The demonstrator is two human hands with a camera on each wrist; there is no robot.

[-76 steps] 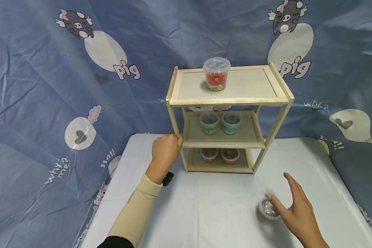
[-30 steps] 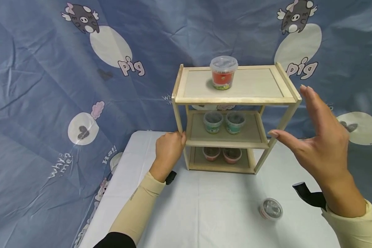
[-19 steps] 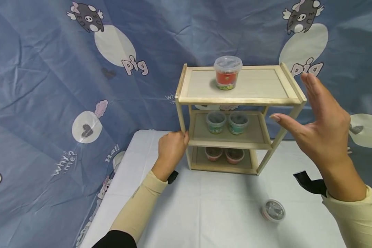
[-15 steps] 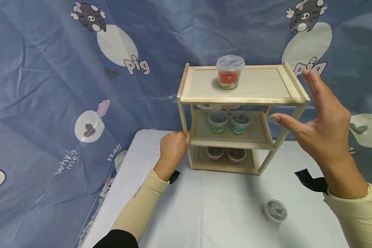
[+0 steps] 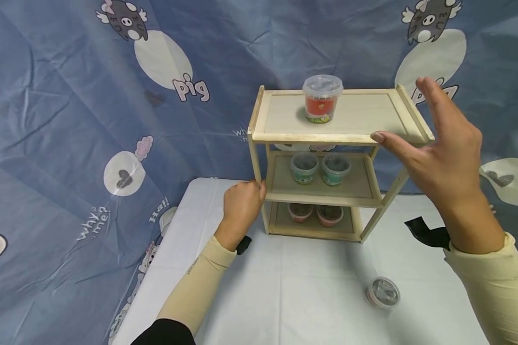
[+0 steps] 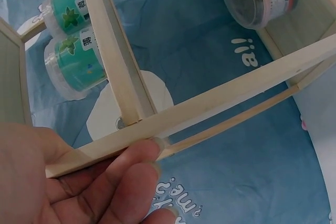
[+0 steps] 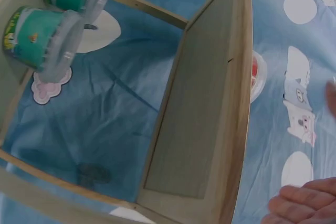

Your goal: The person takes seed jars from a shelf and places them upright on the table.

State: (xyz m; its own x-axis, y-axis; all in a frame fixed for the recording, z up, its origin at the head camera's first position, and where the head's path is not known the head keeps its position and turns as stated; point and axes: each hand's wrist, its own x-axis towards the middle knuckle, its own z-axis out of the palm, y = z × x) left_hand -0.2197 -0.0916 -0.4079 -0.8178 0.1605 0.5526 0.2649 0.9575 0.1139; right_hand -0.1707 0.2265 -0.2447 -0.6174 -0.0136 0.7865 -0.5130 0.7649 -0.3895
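Note:
A three-tier wooden shelf (image 5: 362, 127) stands on the white table. My left hand (image 5: 241, 203) grips its left front post (image 6: 220, 98), thumb on one side and fingers on the other. My right hand (image 5: 451, 153) is held up at the right end of the top tier, fingers straight and thumb spread, holding nothing. Whether the thumb touches the front edge, I cannot tell. A red-labelled lidded tub (image 5: 321, 103) sits on the top tier. Two green-labelled tubs (image 5: 304, 167) share the middle tier, and two pinkish tubs (image 5: 330, 216) the bottom one.
Another small lidded tub (image 5: 384, 292) lies on the white tablecloth (image 5: 319, 292), in front of the shelf to the right. A blue cloth (image 5: 224, 57) printed with pigs hangs behind the shelf and along the sides.
My right hand has risen from beside the small tub on the table to the shelf's upper right, lately shifting slightly up and left. My left hand keeps its grip on the post.

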